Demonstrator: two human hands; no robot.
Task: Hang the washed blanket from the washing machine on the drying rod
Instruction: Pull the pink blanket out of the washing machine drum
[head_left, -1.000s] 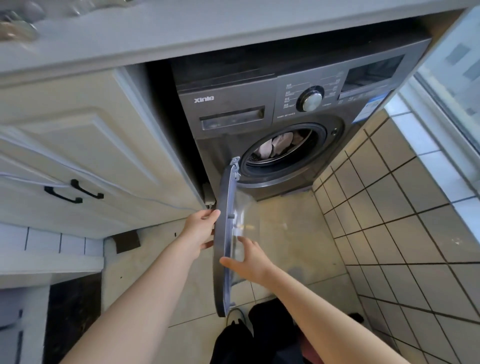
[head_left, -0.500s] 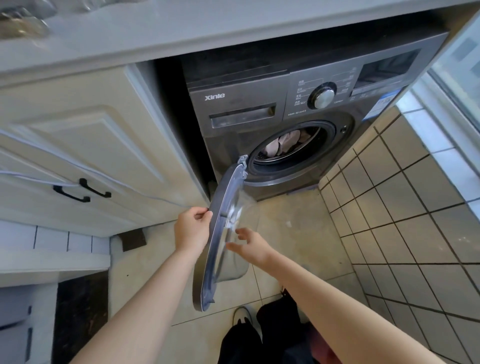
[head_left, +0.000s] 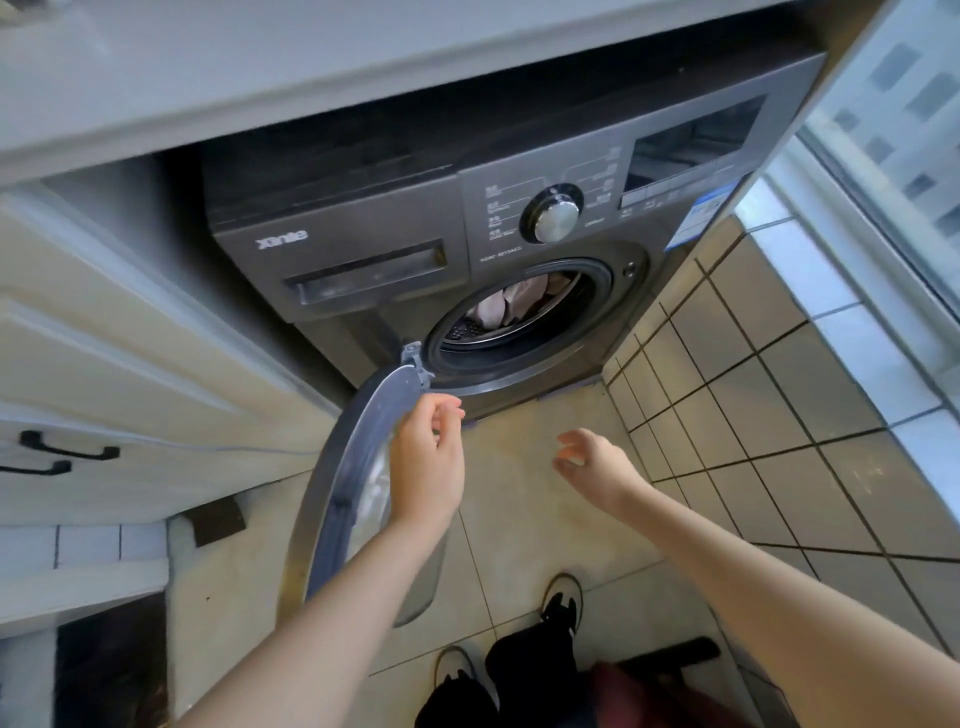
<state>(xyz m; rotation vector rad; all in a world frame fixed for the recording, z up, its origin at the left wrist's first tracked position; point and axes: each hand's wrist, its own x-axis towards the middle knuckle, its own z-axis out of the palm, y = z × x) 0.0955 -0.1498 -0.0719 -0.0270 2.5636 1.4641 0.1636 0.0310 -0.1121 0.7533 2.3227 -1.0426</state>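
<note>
A dark grey front-loading washing machine stands under a counter. Its round door is swung wide open to the left on its hinge. Inside the drum lies the pale, crumpled blanket, only partly visible through the opening. My left hand hovers just right of the door's rim with loosely curled fingers, holding nothing. My right hand hangs in the air in front of the machine, below the drum opening, fingers relaxed and empty. No drying rod is in view.
Cream cabinet doors with black handles stand to the left of the machine. A tiled wall and a window close in the right side. The counter overhangs the machine. My feet stand on the beige floor tiles.
The door has swung further open to the left. My left hand has let go of its edge and my right hand has come off its inner side. The view has moved closer.
</note>
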